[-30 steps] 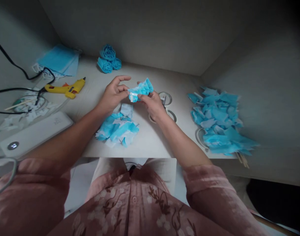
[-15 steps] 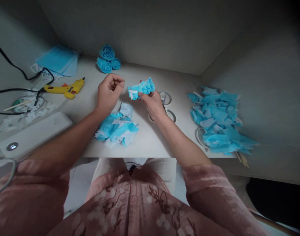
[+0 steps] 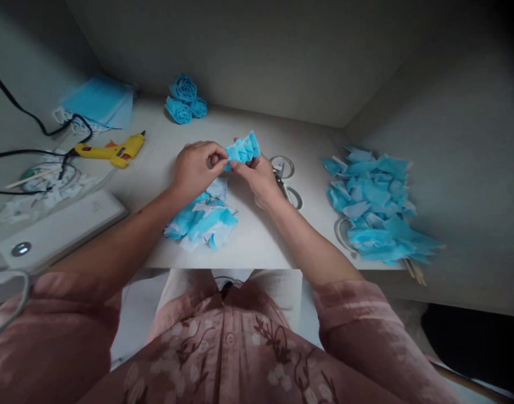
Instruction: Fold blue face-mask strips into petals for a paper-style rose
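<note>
A pleated strip of light-blue mask fabric is held up above the table between both hands. My right hand grips it from below, thumb in front and fingers behind. My left hand pinches the strip's left end, covering that end. Just below the hands lies a loose pile of blue and white fabric pieces. Scissors with white handles rest on the table right beside my right hand, partly hidden by it, with a roll of tape behind them.
Three blue rolled fabric roses stand at the back. On the left are a yellow glue gun, stacked blue masks, black cables and a white power bank. A large heap of blue scraps lies at right, by the table's edge.
My left hand has moved right and taken hold of the strip's left end, where a white bit showed before. My right hand keeps its grip, nearly still.
</note>
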Demonstrator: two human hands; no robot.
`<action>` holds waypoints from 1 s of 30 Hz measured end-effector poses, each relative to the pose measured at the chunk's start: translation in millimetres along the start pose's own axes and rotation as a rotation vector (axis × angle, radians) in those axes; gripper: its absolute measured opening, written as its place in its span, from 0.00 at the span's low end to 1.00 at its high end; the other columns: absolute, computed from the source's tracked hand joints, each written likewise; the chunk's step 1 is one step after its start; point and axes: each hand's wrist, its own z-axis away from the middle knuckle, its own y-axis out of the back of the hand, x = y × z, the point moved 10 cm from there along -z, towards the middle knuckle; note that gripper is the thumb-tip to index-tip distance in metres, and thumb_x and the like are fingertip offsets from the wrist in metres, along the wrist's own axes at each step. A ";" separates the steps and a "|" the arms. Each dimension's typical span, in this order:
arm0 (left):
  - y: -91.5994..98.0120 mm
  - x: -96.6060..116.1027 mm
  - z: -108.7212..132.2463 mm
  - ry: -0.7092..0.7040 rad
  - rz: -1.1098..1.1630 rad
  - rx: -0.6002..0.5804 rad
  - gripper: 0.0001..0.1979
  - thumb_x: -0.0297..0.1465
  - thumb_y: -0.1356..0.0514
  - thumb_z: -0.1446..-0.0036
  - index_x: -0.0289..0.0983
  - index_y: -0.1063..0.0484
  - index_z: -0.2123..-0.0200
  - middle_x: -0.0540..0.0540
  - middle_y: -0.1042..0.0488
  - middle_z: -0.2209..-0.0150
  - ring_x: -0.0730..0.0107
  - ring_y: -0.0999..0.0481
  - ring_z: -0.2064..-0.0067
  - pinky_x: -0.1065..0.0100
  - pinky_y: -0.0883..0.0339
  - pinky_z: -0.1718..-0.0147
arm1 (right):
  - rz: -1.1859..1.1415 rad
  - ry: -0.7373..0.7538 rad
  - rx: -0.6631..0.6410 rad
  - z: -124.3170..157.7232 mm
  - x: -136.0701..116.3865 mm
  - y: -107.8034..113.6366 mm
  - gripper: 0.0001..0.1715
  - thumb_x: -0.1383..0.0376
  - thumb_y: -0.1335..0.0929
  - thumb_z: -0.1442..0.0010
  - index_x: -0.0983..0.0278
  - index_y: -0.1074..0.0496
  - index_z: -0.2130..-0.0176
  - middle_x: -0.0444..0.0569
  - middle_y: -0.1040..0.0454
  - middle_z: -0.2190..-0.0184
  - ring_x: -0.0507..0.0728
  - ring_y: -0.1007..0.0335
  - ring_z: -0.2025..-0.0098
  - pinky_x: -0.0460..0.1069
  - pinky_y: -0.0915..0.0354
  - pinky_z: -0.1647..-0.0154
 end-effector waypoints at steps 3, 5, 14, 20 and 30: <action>-0.8 1.4 0.1 -0.005 -0.010 -0.012 0.01 0.29 0.34 0.45 0.40 0.22 0.68 0.49 0.25 0.72 0.63 0.25 0.64 0.60 0.34 0.56 | 0.059 0.013 0.009 -0.7 0.4 1.7 0.26 0.56 0.24 0.49 0.60 0.24 0.51 0.48 0.18 0.54 0.58 0.22 0.50 0.55 0.28 0.41; -0.8 3.1 0.2 -0.019 -0.030 -0.014 0.01 0.29 0.34 0.44 0.41 0.21 0.68 0.49 0.24 0.72 0.62 0.25 0.63 0.59 0.34 0.54 | 0.118 0.041 0.023 -1.2 -0.6 3.5 0.20 0.56 0.25 0.47 0.60 0.24 0.55 0.46 0.18 0.58 0.58 0.22 0.52 0.55 0.27 0.42; -2.7 1.2 0.0 -0.048 -0.063 -0.017 0.05 0.29 0.37 0.43 0.41 0.19 0.69 0.47 0.21 0.70 0.61 0.23 0.63 0.57 0.35 0.54 | 0.247 0.142 0.010 -2.1 -6.0 2.4 0.15 0.59 0.27 0.44 0.59 0.25 0.55 0.45 0.21 0.60 0.57 0.23 0.56 0.56 0.28 0.42; -3.8 -3.4 -0.9 -0.026 -0.010 -0.013 0.06 0.29 0.37 0.45 0.41 0.19 0.70 0.48 0.21 0.71 0.61 0.23 0.64 0.59 0.35 0.55 | 0.235 0.132 0.018 -1.5 -6.7 3.0 0.18 0.59 0.27 0.45 0.59 0.25 0.53 0.44 0.20 0.61 0.56 0.24 0.58 0.55 0.27 0.44; 1.3 -18.4 -3.5 0.086 0.282 0.073 0.03 0.30 0.35 0.48 0.39 0.24 0.68 0.52 0.27 0.76 0.71 0.32 0.73 0.67 0.41 0.70 | 0.048 -0.007 0.042 0.5 -0.4 4.4 0.17 0.56 0.25 0.49 0.60 0.26 0.60 0.46 0.20 0.60 0.56 0.24 0.58 0.53 0.26 0.47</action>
